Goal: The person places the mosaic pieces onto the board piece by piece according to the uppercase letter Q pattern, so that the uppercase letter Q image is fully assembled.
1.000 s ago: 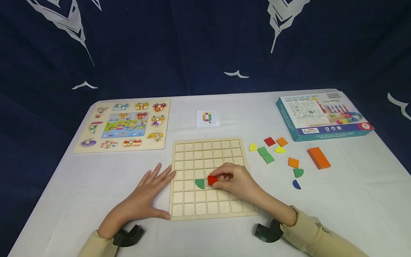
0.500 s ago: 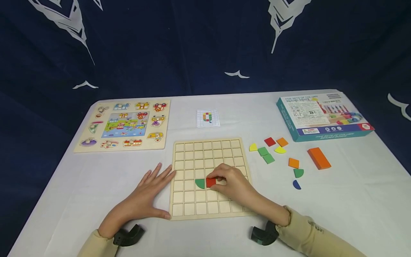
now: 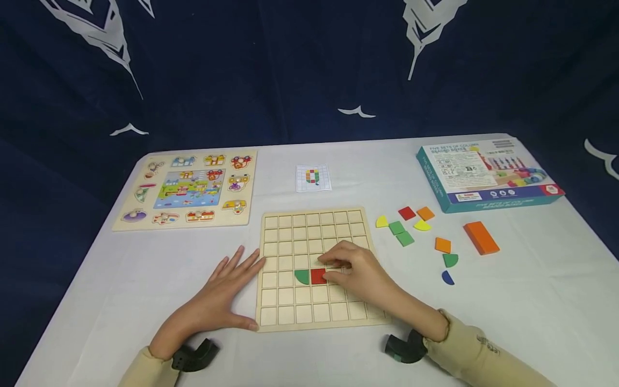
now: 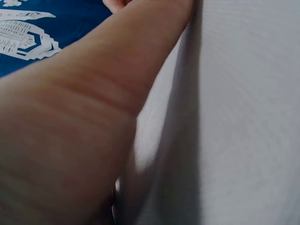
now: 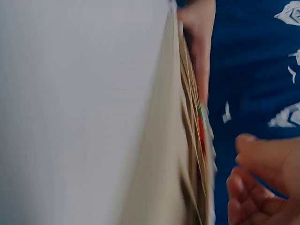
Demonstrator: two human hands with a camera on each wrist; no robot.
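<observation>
A gridded wooden board [image 3: 285,222] lies at the centre of the head view. A green quarter-circle tile [image 3: 302,277] and a red square tile [image 3: 318,276] sit side by side in neighbouring cells. My right hand [image 3: 360,271] is just above the red tile, thumb and index finger spread apart, thumb tip overlapping the tile's right edge. In the right wrist view this hand [image 5: 265,178] shows a gap to the board and nothing between the fingers. My left hand [image 3: 220,295] lies spread along the board's left edge, fingertips and thumb at it. The left wrist view shows mainly wrist.
Right of the board lie loose tiles, among them a red square [image 3: 407,213], a green quarter-circle [image 3: 450,260] and a blue piece [image 3: 447,278]. An orange block [image 3: 481,238] and a box [image 3: 488,174] are beyond. A pattern card [image 3: 313,178] and a picture puzzle [image 3: 181,189] lie behind.
My right hand has brought the red square leftward into the cell beside the green tile, then let go and drawn slightly back to the right. My left hand stays put.
</observation>
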